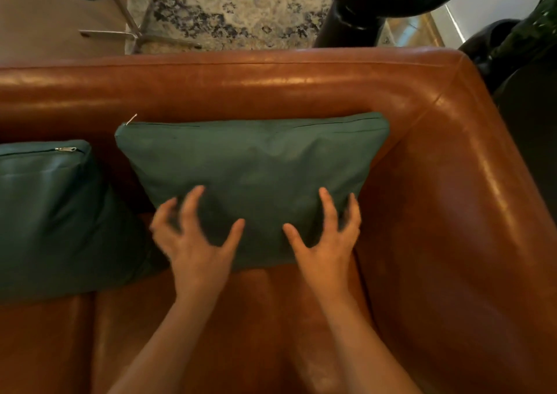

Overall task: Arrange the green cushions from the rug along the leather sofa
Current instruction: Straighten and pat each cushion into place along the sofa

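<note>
A green cushion (253,164) leans upright against the backrest of the brown leather sofa (437,182), close to its right arm. My left hand (196,237) and my right hand (325,237) hover over the cushion's lower part with fingers spread and curled; neither grips it, and whether the fingertips touch the fabric is blurred. A second green cushion (51,213) with a zip at its top leans against the backrest to the left, a narrow gap apart from the first.
Behind the sofa lie a patterned rug (235,8) and a chair's metal legs (132,32). A black lamp base (349,29) stands behind the backrest. Dark objects (518,50) sit past the right arm.
</note>
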A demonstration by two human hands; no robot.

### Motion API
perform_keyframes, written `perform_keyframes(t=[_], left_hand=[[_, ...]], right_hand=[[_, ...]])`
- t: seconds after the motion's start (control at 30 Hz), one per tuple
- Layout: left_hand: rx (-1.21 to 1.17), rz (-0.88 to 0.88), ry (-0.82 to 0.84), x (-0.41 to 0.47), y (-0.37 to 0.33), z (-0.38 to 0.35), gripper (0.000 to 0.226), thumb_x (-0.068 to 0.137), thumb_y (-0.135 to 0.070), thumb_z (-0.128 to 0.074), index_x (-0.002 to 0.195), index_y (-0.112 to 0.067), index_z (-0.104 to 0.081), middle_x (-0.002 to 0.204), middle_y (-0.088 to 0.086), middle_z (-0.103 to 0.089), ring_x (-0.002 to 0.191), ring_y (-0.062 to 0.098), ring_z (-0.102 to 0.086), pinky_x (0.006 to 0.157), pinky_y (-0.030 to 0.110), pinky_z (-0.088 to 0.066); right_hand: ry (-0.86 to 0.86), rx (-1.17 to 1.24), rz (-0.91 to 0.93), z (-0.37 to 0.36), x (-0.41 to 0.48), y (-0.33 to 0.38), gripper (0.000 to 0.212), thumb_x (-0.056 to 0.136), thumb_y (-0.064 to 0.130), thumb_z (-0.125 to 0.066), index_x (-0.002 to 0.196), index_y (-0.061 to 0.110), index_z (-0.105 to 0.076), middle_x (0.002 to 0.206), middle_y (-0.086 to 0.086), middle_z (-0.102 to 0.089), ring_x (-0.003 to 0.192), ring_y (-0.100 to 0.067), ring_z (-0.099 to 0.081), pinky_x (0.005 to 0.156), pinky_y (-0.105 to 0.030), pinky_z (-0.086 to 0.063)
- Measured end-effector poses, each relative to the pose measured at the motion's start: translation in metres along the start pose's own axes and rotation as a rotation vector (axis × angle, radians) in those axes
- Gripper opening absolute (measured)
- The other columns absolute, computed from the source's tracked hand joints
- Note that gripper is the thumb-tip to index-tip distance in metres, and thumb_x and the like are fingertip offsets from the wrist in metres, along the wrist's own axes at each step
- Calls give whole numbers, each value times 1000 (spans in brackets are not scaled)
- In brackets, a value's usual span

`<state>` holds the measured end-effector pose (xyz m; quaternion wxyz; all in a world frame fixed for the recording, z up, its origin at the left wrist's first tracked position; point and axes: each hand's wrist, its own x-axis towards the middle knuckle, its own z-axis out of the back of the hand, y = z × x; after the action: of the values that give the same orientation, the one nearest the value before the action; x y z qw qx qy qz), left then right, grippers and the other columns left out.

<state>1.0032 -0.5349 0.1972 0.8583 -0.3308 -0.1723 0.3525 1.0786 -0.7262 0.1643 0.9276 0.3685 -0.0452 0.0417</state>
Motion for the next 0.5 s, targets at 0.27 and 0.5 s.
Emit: perform_keyframes(t=[0.27,0.5], left_hand=[[-291,318,154,9,41,-4,98,81,-69,-76,162,-53,-23,164,1,-29,150,19,-37,123,39,-32],[-472,764,171,-19,83,-10,112,68,-91,-62,164,-46,-26,167,-7,-37,150,22,-40,120,41,-37]], right_hand=[[126,246,-217,-16,11,-24,97,82,53,-84,161,47,-28,157,-4,-32,147,-22,-39,122,-39,-35],[99,518,-738,-11,4,-71,107,59,97,-64,153,53,-34,156,4,-41,133,-14,-50,111,-38,-45]])
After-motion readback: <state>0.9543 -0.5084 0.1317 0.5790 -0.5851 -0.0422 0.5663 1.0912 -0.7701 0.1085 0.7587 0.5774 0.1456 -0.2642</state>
